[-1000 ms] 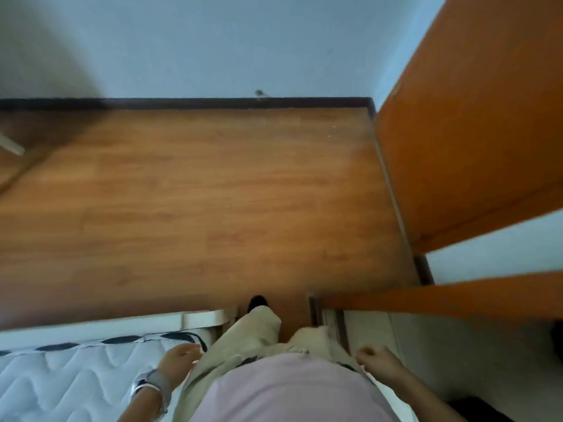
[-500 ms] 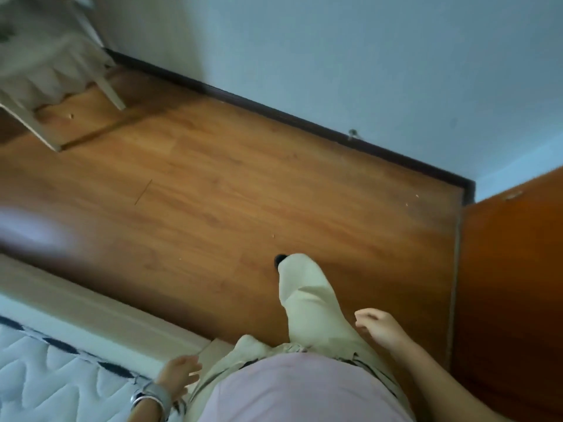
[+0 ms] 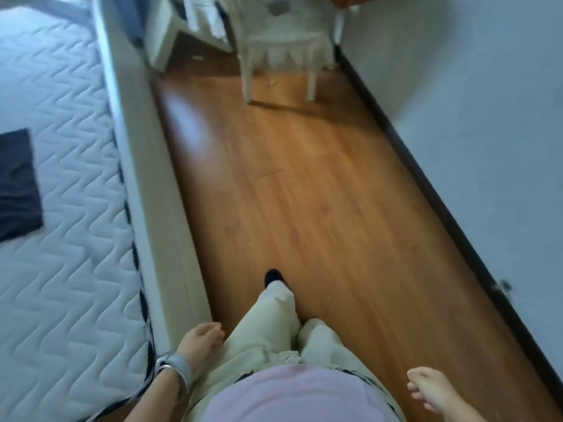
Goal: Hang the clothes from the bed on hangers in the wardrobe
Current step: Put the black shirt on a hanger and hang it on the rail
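A dark garment (image 3: 16, 184) lies flat on the white quilted mattress (image 3: 67, 269) of the bed at the left. My left hand (image 3: 199, 341) hangs by my hip next to the bed's pale side rail (image 3: 152, 190), fingers loosely curled and holding nothing; a grey watch is on its wrist. At the lower right my right hand (image 3: 426, 391) swings beside me over the floor, fingers loosely bent and holding nothing. The wardrobe and hangers are out of view.
A wooden floor strip (image 3: 304, 208) runs ahead between the bed and a pale wall (image 3: 487, 117) with a dark skirting board. A white chair (image 3: 283, 47) with a frilled cover stands at the far end, with white furniture (image 3: 161, 35) beside it.
The view has swung left, away from the orange wardrobe door and along the bed. The mattress with the dark garment and the white chair have come into view. Both hands stay without a hold.
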The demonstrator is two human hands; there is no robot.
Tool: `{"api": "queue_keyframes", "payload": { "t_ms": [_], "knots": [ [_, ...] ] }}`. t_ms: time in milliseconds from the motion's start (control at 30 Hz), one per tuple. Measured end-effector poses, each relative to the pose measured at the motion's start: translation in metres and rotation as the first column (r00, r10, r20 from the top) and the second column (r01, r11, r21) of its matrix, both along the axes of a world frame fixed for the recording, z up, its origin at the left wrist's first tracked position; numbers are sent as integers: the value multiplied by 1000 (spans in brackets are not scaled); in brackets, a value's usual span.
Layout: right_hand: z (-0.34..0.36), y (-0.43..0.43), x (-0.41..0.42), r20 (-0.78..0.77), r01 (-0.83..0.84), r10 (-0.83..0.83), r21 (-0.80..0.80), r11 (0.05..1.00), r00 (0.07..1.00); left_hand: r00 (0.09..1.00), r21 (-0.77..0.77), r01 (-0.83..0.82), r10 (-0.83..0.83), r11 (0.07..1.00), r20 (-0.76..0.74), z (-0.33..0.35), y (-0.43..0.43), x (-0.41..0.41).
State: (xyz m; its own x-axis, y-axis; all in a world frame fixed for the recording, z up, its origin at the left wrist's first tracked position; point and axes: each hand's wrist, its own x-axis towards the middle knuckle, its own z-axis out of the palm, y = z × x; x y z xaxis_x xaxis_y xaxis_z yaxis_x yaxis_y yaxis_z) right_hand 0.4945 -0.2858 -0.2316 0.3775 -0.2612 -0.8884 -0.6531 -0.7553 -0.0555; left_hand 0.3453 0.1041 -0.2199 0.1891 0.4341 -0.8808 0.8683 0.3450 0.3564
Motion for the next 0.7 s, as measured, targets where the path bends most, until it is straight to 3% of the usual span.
{"api": "queue_keyframes", "payload": {
  "t_ms": [200,300,533,700],
  "knots": [
    [-19,147,135,77,-291,283,124,949,956,952,-20,-285,281,958,-120,-18,57,5],
    [-12,246,196,159,-366,337,207,907,928,941,-41,-325,320,945,-107,-25,106,31],
    [34,452,300,328,-593,497,363,719,803,896,47,-438,432,898,102,-3,216,125],
    [19,525,351,271,-638,577,327,698,770,806,-42,-591,592,806,25,-13,257,160]
  ]
}}
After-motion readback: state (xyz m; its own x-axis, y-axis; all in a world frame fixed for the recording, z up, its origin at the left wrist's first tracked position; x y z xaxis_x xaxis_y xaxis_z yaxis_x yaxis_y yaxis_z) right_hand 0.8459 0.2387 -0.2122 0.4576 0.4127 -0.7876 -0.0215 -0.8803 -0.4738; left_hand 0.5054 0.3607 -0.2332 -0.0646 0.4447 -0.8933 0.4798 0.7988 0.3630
